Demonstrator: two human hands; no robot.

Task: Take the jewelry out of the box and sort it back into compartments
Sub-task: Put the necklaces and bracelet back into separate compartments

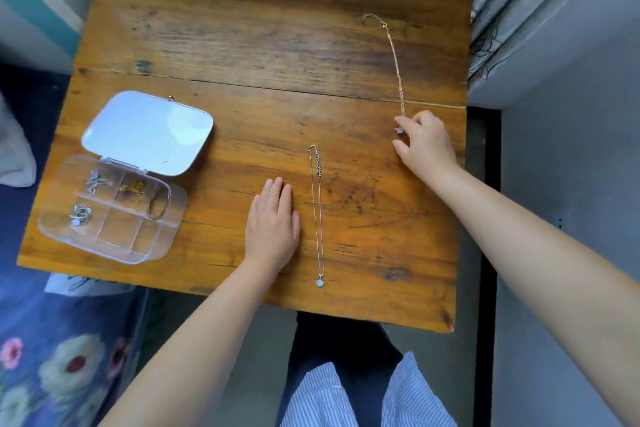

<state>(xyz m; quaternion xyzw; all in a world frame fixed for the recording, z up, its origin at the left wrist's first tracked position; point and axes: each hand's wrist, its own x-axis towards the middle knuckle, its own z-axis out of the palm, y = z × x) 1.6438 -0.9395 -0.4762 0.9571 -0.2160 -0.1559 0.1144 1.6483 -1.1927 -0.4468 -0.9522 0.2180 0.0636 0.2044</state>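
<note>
The left hand (272, 222) lay flat, palm down, its fingers (277, 192) straight, close together and pointing away from the body, the bare forearm running back toward the lower left. The right hand (427, 146) reached further out on a bare, extended arm, its thumb and forefinger pinched together at the tips while the other fingers curled loosely.

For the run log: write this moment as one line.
left hand: flat on table | right hand: pinching gold necklace at pendant end | silver necklace: laid straight | box: open, some jewelry inside
</note>
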